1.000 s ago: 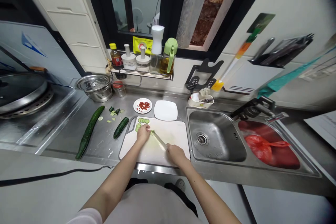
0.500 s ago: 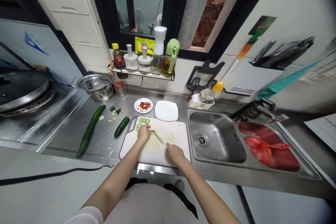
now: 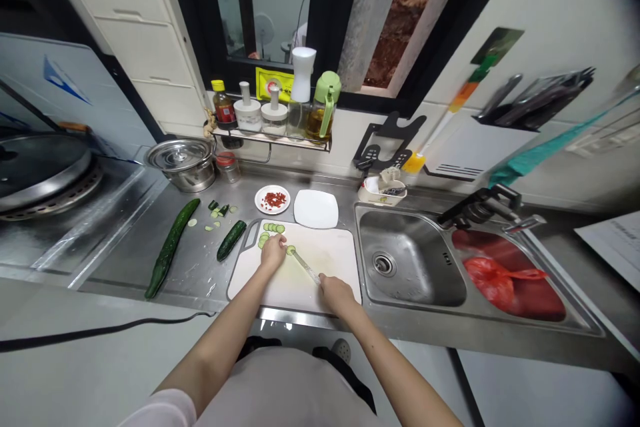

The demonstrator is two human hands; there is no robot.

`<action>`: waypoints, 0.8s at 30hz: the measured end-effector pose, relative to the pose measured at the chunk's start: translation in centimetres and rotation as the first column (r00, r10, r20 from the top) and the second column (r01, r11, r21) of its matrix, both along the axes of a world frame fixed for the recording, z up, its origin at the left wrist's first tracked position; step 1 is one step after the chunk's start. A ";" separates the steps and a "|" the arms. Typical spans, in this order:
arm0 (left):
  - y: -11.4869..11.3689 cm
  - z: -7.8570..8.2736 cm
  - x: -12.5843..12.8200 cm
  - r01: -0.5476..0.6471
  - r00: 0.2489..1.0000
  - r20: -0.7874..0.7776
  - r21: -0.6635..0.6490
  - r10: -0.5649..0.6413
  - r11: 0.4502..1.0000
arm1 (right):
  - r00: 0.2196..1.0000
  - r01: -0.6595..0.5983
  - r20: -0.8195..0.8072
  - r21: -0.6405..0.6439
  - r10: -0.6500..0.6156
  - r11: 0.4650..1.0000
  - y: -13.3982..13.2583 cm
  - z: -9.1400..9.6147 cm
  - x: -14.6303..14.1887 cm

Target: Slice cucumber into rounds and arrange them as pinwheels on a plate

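On the white cutting board [image 3: 330,257] my left hand [image 3: 273,253] is curled over a short piece of cucumber [image 3: 290,250], pinning it down. My right hand [image 3: 336,293] is closed round the handle of a knife [image 3: 305,265], whose blade points up-left with its tip at the cucumber's cut end. Several thin cucumber slices [image 3: 270,232] lie on the board's far left corner, just beyond my left hand.
A long whole cucumber [image 3: 172,246] and a shorter half cucumber [image 3: 231,240] lie on the steel counter left of the board, with scraps [image 3: 217,213] behind. A small red-chilli dish [image 3: 272,200] and a white plate [image 3: 315,209] sit behind the board. The sink [image 3: 410,267] is right; a lidded pot [image 3: 182,163] far left.
Both hands stay on the board. The knife's tip has shifted slightly against the cucumber end; nothing else has moved apart from a small camera shift.
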State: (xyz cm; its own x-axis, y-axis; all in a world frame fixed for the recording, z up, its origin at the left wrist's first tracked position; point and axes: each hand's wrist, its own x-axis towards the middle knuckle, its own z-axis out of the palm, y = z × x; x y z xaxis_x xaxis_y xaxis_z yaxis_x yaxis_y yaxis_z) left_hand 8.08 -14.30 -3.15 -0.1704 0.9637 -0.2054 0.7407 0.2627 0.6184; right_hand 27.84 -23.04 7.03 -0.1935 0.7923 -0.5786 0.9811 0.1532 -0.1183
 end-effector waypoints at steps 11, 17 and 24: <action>-0.3 0.2 0.1 0.011 1.000 -0.009 0.021 -0.011 1.000 | 1.000 0.001 0.008 -0.005 -0.001 1.000 -1.4 0.0 1.4; -1.2 0.4 0.2 0.051 0.999 0.007 0.044 -0.051 0.998 | 0.999 0.036 -0.017 0.005 -0.036 0.999 -2.3 -0.8 2.7; -2.0 1.0 0.6 0.125 0.992 -0.035 0.058 -0.123 0.990 | 0.964 0.262 -0.062 0.084 -0.258 0.961 -1.7 -1.6 4.6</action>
State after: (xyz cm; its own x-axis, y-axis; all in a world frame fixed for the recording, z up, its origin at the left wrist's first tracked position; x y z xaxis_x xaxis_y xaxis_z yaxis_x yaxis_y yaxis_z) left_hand 8.67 -16.28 -2.16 -0.0543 0.9882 -0.1433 0.7845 0.1310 0.6061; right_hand 32.43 -24.78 5.42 -0.0007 0.8676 -0.4972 0.9817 -0.0941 -0.1656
